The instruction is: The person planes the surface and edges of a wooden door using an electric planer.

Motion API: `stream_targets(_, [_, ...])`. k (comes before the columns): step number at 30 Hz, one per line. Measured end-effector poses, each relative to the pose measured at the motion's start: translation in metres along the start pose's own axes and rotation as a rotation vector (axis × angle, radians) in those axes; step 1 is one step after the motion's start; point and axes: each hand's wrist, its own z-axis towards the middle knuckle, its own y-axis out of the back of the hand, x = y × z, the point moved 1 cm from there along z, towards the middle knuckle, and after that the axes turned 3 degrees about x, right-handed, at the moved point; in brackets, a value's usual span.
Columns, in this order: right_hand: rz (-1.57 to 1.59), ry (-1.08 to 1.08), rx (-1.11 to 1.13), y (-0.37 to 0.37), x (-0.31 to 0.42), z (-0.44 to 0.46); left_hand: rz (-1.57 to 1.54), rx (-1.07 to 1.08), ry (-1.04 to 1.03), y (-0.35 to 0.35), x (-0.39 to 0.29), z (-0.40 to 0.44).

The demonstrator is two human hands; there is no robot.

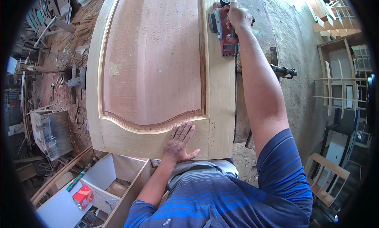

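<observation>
A wooden panel door [152,70] lies flat in front of me, with a reddish inner panel and a pale frame. On its right stile, near the top of the view, sits a red electric planer [228,42]. My right hand [239,17] is wrapped round the planer's handle, arm stretched far forward. The planer's dark cord [236,90] runs back along the door's right edge. My left hand [179,144] rests on the bottom rail, fingers spread, just below the curved moulding. Wood shavings are scattered over the panel.
A black-handled clamp [284,71] juts out right of the door. An open wooden box [130,168] stands at lower left, near a red-and-white packet [83,197]. Offcuts [51,22] and shavings litter the left floor. Wooden frames [335,78] stand at far right.
</observation>
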Motion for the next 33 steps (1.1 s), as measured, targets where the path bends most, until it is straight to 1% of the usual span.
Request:
stream_targets(1, [-0.046, 0.056, -0.031, -0.005, -0.003, 0.017, -0.005, 0.0, 0.001, 0.0, 0.0, 0.0])
stream_targets(4, [-0.042, 0.042, -0.028, -0.013, -0.004, 0.048, -0.017, -0.008, 0.004, -0.001, 0.002, 0.001])
stream_targets(6, [-0.042, 0.086, -0.05, -0.019, -0.001, 0.063, -0.021, -0.026, 0.004, -0.004, 0.003, -0.001])
stream_targets(8, [0.029, 0.064, -0.018, -0.014, 0.015, 0.057, -0.015, -0.019, 0.013, -0.003, 0.002, -0.001])
stream_targets(9, [-0.158, 0.108, -0.036, -0.019, 0.015, 0.072, -0.011, -0.016, 0.017, -0.002, 0.002, 0.0])
stream_targets(11, [-0.531, 0.199, -0.071, -0.031, 0.01, 0.131, 0.0, -0.017, 0.019, -0.001, 0.001, 0.0])
stream_targets(12, [-0.715, 0.248, -0.091, -0.036, 0.016, 0.137, 0.007, -0.018, 0.02, -0.001, 0.001, 0.0])
stream_targets(13, [-0.701, 0.293, -0.103, -0.036, 0.018, 0.141, 0.004, -0.016, 0.022, -0.001, 0.002, 0.0])
stream_targets(16, [-0.364, 0.216, -0.145, -0.044, 0.027, 0.17, -0.013, -0.006, 0.034, -0.003, 0.002, -0.001])
stream_targets(20, [-0.253, 0.197, -0.2, -0.061, 0.04, 0.213, -0.053, 0.011, 0.046, -0.003, 0.003, -0.001])
stream_targets(21, [-0.195, 0.171, -0.252, -0.064, 0.046, 0.218, -0.061, 0.01, 0.045, -0.003, 0.004, -0.001])
stream_targets(25, [0.035, 0.192, 0.059, -0.064, 0.063, 0.235, -0.06, 0.02, 0.054, -0.003, 0.004, -0.001])
stream_targets(28, [0.039, 0.187, 0.03, -0.07, 0.072, 0.247, -0.014, 0.022, 0.055, -0.005, 0.004, -0.002])
stream_targets(29, [-0.005, 0.195, 0.039, -0.069, 0.073, 0.252, -0.01, -0.005, 0.042, -0.007, 0.005, -0.003])
stream_targets(31, [-0.071, 0.306, -0.025, -0.07, 0.064, 0.251, -0.02, -0.007, 0.048, -0.006, 0.006, -0.001])
stream_targets(33, [-0.014, 0.425, -0.129, -0.052, 0.055, 0.216, -0.042, -0.004, 0.055, -0.002, 0.003, -0.003])
